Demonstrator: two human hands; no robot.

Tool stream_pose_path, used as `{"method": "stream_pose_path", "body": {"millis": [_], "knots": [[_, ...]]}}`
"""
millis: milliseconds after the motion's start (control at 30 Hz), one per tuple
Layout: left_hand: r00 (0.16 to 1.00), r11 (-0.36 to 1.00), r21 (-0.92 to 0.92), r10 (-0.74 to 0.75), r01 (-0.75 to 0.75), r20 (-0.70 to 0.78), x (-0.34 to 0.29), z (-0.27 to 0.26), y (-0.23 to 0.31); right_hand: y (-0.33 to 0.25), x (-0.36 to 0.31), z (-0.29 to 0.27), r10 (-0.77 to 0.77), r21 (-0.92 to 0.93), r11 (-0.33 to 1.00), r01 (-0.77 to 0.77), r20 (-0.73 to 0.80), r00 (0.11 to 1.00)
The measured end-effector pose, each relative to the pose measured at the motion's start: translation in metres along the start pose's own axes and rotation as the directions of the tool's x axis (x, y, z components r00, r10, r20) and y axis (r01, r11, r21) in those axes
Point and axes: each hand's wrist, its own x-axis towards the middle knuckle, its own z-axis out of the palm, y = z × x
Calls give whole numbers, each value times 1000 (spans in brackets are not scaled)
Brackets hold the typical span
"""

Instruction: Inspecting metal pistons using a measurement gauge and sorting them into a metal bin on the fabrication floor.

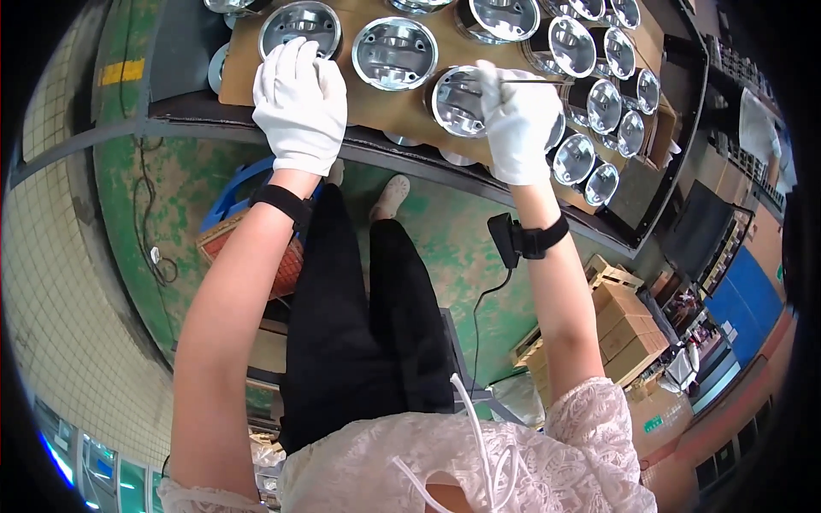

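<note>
White-gloved right hand (518, 124) pinches a thin metal rod (523, 81) over the tilted silver piston (457, 101) beside it; the left hand (301, 103), curled loosely, rests on another piston (299, 27). Beyond the grip, many bright pistons (590, 60) line the cardboard-covered table (376, 111); progress cannot be judged.

White-gloved left hand (299, 104) resting on the cardboard sheet (376, 107), just below a shiny metal piston (300, 26). Gloved right hand (518, 120) further right on that sheet, pinching a thin metal rod (522, 81) and covering part of a tilted piston (457, 101). More pistons (590, 77) crowded right of it.
</note>
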Motion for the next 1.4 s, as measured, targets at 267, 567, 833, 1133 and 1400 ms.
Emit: {"method": "stream_pose_path", "body": {"millis": [267,567,833,1133,1400], "knots": [[995,999,17,-49,47,91,3,-3,1,-3,-37,-72,423,441,826,-351,-72,903],[994,997,-45,-56,61,94,4,-3,-10,-6,-39,-79,257,120,957,-265,80,963],[974,988,137,-94,67,204,20,-25,-79,-5,-33,-82,263,139,951,-277,114,958],[974,986,165,-45,8,223,18,-25,-108,1,-56,-47,181,-53,983,-174,213,960],[962,992,124,-64,31,266,26,-34,-105,-62,6,-53,596,565,617,-547,118,794]]}}
